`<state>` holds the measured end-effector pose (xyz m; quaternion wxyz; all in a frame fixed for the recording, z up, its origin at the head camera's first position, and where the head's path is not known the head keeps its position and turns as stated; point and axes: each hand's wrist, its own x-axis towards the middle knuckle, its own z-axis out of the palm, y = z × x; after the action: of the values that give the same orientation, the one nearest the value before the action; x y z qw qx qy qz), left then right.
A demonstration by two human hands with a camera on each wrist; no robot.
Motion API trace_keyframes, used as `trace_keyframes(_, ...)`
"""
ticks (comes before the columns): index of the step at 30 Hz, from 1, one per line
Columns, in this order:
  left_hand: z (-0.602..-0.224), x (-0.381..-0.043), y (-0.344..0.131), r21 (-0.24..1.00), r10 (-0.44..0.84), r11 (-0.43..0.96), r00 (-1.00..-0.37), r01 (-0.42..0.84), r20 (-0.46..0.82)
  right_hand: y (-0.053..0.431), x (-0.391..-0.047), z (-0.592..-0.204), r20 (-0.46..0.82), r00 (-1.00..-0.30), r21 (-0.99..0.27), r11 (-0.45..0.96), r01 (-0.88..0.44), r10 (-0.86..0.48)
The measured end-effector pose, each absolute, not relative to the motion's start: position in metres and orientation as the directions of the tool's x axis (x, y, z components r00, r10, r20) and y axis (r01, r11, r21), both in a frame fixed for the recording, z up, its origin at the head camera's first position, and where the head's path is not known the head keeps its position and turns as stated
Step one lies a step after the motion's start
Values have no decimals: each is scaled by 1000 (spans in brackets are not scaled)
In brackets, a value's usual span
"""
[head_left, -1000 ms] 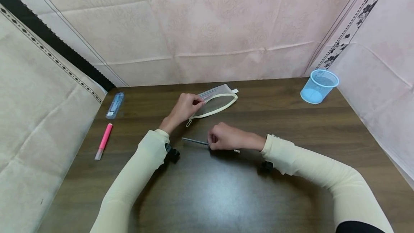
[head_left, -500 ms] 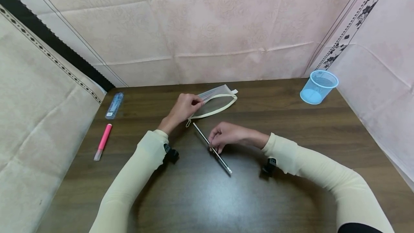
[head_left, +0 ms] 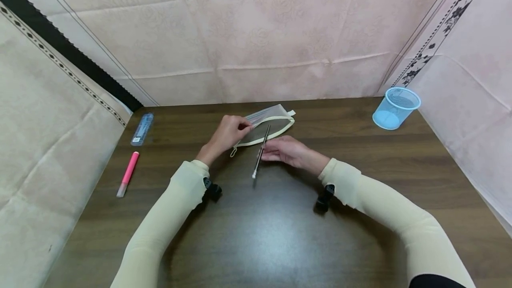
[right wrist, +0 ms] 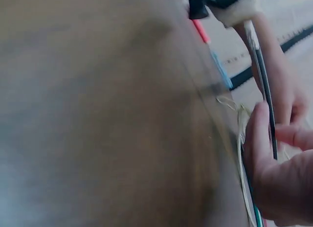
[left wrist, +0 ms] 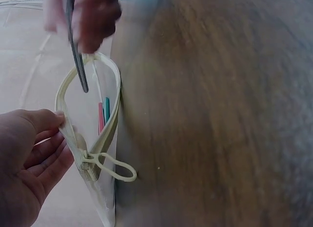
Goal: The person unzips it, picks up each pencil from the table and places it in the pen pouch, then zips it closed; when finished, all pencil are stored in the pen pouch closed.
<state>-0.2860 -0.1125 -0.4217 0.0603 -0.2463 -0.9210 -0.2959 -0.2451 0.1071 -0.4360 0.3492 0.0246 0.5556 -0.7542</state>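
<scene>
My left hand point(head_left: 229, 132) pinches the open rim of a see-through zip pouch point(head_left: 286, 112) with a cream zipper. In the left wrist view, the zipper's loop pull point(left wrist: 117, 170) hangs at the near corner, and a red stick point(left wrist: 101, 118) and a green stick point(left wrist: 106, 109) lie inside. My right hand point(head_left: 290, 151) holds a slim dark pencil point(head_left: 261, 154) with a silver, white-tipped end between thumb and fingers. The pencil's far end overlaps the pouch mouth in the head view; its white-tipped end points back toward me. In the left wrist view, that far end hangs over the opening.
A pink marker point(head_left: 129, 172) and a clear blue plastic case point(head_left: 142, 130) lie on the table's left side. At the back right stands a blue mesh-look cup point(head_left: 390, 112). Pale cloth point(head_left: 256, 34) rises behind the wooden table point(head_left: 224, 243) and on both sides.
The right hand has turned the pencil from lying crosswise to pointing away, and moved it forward to the pouch mouth. The left hand stays on the pouch rim.
</scene>
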Motion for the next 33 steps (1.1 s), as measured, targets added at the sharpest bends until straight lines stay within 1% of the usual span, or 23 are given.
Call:
trace_keyframes(3, -423, -285, -112, 514, 417, 706, -873, 487, 253, 106, -261, -435, -462, -776, -767, -246, 593, -429)
trace_keyframes(7, -423, -284, -111, 515, 423, 702, -870, 492, 255, 106, -280, -436, -509, -784, -733, -299, 611, -355)
trace_keyframes(11, -423, -284, -109, 522, 434, 689, -863, 502, 257, 104, -292, -438, -518, -801, -747, -296, 595, -300)
trace_keyframes(16, -424, -284, -109, 524, 430, 688, -863, 503, 264, 94, -297, -439, -501, -826, -785, -268, 559, -257)
trace_keyframes(25, -425, -284, -108, 534, 433, 690, -870, 489, 238, 86, -301, -439, -536, -822, -780, -259, 569, -191)
trace_keyframes(33, -425, -285, -110, 529, 428, 695, -871, 487, 239, 85, -299, -436, -504, -840, -776, -321, 543, -202)
